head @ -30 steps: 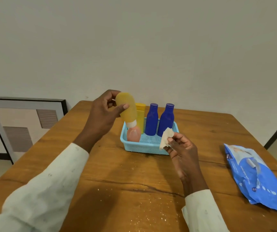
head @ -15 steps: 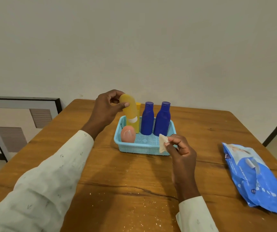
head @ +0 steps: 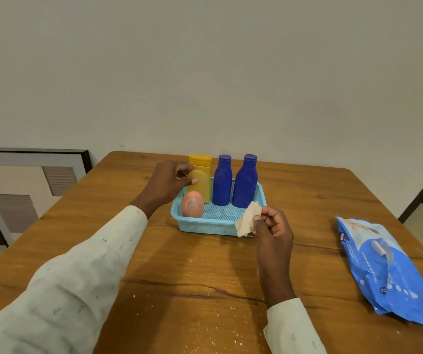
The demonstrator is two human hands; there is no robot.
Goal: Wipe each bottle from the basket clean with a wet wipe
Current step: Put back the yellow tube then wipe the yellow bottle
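Bottles under task stand in the light-blue basket (head: 206,227), which sits mid-desk toward the far edge. Contents: an orange bottle (head: 200,186) at the basket's back-left corner, a yellow bottle (head: 200,162) directly behind it, a pink bottle (head: 192,204) at the front-left corner, and two blue bottles (head: 222,181) (head: 245,182) side by side along the back wall.

Left hand (head: 167,183) is at the orange bottle, thumb across its front and fingers curled round its upper part; the bottle is upright and appears seated in the basket. Right hand (head: 271,227) pinches a crumpled wet wipe (head: 247,219) between thumb and fingertips, just in front of the basket's front-right corner. A blue wipe pack (head: 389,269) lies near the desk's right edge, well apart.

Judgement: the step in hand is setting the orange bottle down. Recommended: confirm the base rests flat on the mesh floor before loosening the fingers, withdraw the hand upward to avoid tipping the yellow bottle behind or the pink one in front, and keep the wipe ready at the front edge.
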